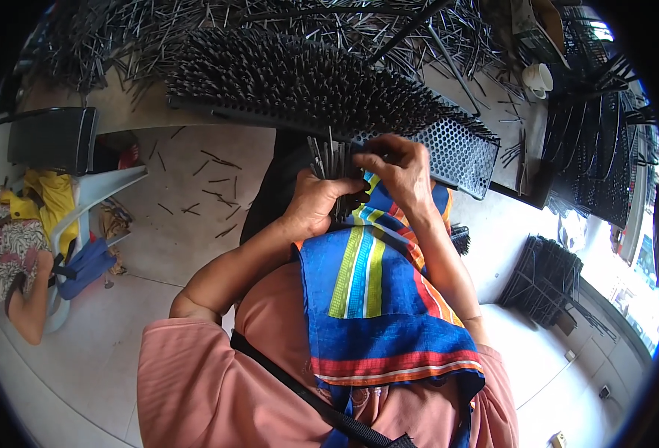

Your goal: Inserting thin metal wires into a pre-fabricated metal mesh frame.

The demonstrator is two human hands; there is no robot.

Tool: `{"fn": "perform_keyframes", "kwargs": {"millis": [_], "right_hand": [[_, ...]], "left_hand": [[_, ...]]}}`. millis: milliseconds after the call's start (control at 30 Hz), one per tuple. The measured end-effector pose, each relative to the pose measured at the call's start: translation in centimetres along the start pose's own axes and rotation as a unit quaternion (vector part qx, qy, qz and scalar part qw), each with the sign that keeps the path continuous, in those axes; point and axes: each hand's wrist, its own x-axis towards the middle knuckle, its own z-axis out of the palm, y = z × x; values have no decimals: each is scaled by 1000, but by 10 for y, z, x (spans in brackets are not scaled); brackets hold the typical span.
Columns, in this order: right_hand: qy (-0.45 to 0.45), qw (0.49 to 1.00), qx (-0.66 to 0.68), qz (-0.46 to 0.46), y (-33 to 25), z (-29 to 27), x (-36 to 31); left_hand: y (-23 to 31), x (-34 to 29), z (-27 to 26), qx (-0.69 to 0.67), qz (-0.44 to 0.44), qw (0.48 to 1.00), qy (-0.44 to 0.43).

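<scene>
Left hand [316, 201]: fingers gripping rods [329, 158]. Right hand [404, 170]: fingers curled near tray [460, 155]; grip unclear.

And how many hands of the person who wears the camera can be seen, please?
2. The left hand is closed around a bunch of dark rods; the right hand is just right of them, near the perforated tray. Some fingers are partly hidden.
</scene>
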Motion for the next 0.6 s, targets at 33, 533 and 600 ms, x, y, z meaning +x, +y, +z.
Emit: {"fn": "perform_keyframes", "kwargs": {"millis": [33, 533, 600], "right_hand": [[3, 1000, -1, 2, 2, -1, -2], [245, 944, 18, -219, 17, -15, 10], [240, 948, -5, -207, 14, -15, 8]], "left_hand": [[2, -1, 3, 23, -5, 1000, -15], [-18, -4, -19, 230, 27, 973, -19], [-14, -6, -20, 256, 29, 966, -27]]}}
